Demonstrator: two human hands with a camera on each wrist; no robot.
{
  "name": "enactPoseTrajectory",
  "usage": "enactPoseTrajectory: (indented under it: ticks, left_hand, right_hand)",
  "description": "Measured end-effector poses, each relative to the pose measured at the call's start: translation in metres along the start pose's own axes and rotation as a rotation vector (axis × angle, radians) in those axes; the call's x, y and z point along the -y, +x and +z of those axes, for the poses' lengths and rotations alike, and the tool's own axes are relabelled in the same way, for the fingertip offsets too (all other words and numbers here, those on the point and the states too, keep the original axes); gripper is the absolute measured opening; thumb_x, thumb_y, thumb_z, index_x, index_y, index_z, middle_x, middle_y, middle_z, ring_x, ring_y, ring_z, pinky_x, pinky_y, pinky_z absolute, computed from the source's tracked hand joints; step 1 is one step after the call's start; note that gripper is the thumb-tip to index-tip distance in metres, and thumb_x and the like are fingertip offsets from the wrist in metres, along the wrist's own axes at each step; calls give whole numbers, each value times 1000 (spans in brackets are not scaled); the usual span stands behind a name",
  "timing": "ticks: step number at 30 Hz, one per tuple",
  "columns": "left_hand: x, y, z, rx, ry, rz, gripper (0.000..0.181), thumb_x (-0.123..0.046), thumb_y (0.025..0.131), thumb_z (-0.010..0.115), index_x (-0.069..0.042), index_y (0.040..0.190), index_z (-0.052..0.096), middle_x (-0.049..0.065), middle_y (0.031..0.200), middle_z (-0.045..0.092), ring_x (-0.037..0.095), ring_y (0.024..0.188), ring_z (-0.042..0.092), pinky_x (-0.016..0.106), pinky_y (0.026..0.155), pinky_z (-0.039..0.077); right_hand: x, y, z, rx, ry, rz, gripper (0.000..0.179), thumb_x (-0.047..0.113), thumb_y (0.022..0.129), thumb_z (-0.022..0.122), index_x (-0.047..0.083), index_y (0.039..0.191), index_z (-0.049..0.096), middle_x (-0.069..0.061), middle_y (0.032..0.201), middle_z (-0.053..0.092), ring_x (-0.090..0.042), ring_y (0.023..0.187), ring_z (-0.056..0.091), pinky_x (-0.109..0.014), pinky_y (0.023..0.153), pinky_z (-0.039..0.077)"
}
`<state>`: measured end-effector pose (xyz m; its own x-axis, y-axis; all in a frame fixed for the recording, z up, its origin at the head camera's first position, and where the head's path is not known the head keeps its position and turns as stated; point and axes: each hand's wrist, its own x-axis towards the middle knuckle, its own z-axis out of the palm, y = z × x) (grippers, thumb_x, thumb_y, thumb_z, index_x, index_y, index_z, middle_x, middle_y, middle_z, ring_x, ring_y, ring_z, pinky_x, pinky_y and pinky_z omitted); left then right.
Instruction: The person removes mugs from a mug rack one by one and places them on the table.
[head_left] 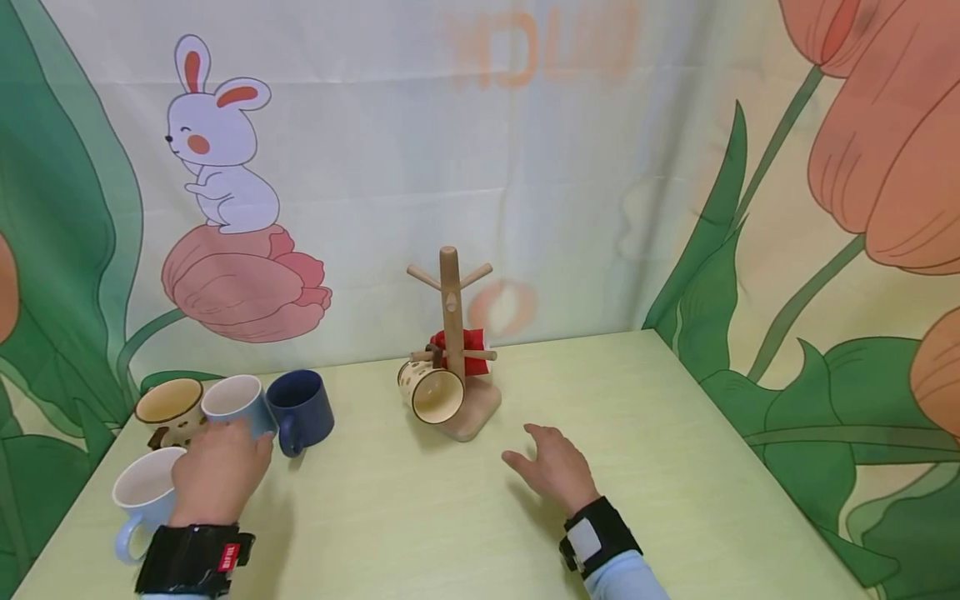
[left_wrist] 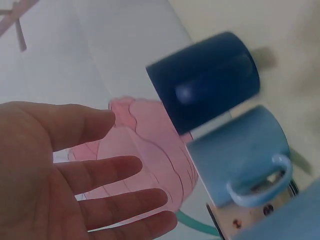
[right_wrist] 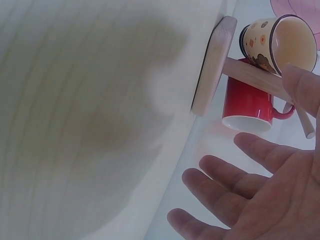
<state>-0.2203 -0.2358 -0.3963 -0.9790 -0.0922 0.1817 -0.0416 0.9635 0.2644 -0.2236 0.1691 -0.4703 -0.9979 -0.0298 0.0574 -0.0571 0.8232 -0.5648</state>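
My left hand (head_left: 217,477) is raised among several mugs at the table's left, hiding part of a light blue mug (head_left: 258,412). In the left wrist view its fingers (left_wrist: 112,172) are spread and hold nothing. A dark blue mug (head_left: 313,410) stands just right of that mug, a cream patterned mug (head_left: 174,429) to its left. Nearer me is another light blue mug (head_left: 142,504), partly covered by the hand. My right hand (head_left: 557,468) hovers over the table, fingers extended and holding nothing, right of a wooden mug tree (head_left: 451,321).
On the mug tree's lower pegs hang a cream patterned mug (head_left: 422,390) and, behind the post, a red mug (head_left: 476,342). Its upper pegs (head_left: 477,275) are bare. A printed cloth (head_left: 375,167) stands along the table's back edge.
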Motion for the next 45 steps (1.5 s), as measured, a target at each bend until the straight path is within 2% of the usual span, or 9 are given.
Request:
enactPoseTrajectory:
  ticks: [5, 12, 18, 22, 29, 35, 40, 45]
  left_hand:
    - [-18, 5, 11, 31, 10, 49, 44, -25, 94, 64, 15, 114, 60, 36, 102, 61, 52, 88, 62, 66, 68, 51]
    - [-38, 13, 26, 114, 6, 96, 47, -29, 96, 62, 10, 123, 60, 34, 117, 60, 52, 104, 60, 66, 79, 49]
    - [-52, 20, 33, 187, -4, 124, 48, -32, 97, 60, 8, 124, 61, 30, 119, 62, 48, 108, 60, 62, 83, 49]
    - [-60, 25, 39, 188, -7, 150, 47, -34, 96, 62, 6, 122, 63, 27, 118, 64, 46, 106, 61, 62, 80, 50]
    - [-75, 35, 48, 207, -10, 187, 52, -39, 98, 59, 4, 127, 62, 27, 124, 62, 45, 113, 59, 62, 85, 48]
    - [-90, 42, 53, 196, -8, 214, 54, -42, 98, 58, 3, 128, 62, 26, 124, 62, 42, 114, 59, 59, 86, 50]
    - [-100, 50, 53, 189, -2, 215, 55, -42, 98, 58, 2, 131, 60, 26, 127, 61, 42, 115, 59, 59, 87, 49]
    - [-111, 60, 49, 162, -14, 234, 56, -43, 99, 57, 2, 132, 59, 25, 127, 62, 41, 115, 59, 58, 88, 50]
  right_hand:
    - [2, 0, -1, 1, -5, -4, 60, 42, 92, 69, -1, 133, 58, -22, 130, 59, -39, 121, 55, -54, 97, 45]
    - [3, 2, 0, 5, -22, -8, 61, 43, 92, 69, -1, 133, 58, -22, 130, 59, -39, 120, 56, -54, 97, 45]
    - [6, 6, 1, 9, -42, -8, 62, 44, 91, 69, 0, 133, 58, -21, 130, 59, -38, 120, 56, -53, 97, 45]
    - [10, 9, -2, 12, -52, -4, 63, 44, 91, 69, 0, 134, 58, -21, 131, 59, -38, 121, 55, -53, 99, 45]
    - [17, 14, -8, -2, -75, -25, 62, 43, 92, 69, 0, 135, 57, -21, 131, 59, -38, 119, 57, -52, 97, 46]
    - [22, 18, -11, -12, -95, -49, 62, 43, 92, 68, 0, 135, 57, -22, 130, 60, -38, 118, 58, -52, 96, 47]
    - [26, 22, -11, -11, -103, -69, 63, 44, 92, 68, 0, 135, 57, -22, 130, 60, -38, 118, 57, -52, 96, 47]
    - [33, 29, -13, -42, -135, -103, 64, 44, 92, 68, -2, 136, 55, -23, 128, 60, -38, 115, 60, -51, 92, 50]
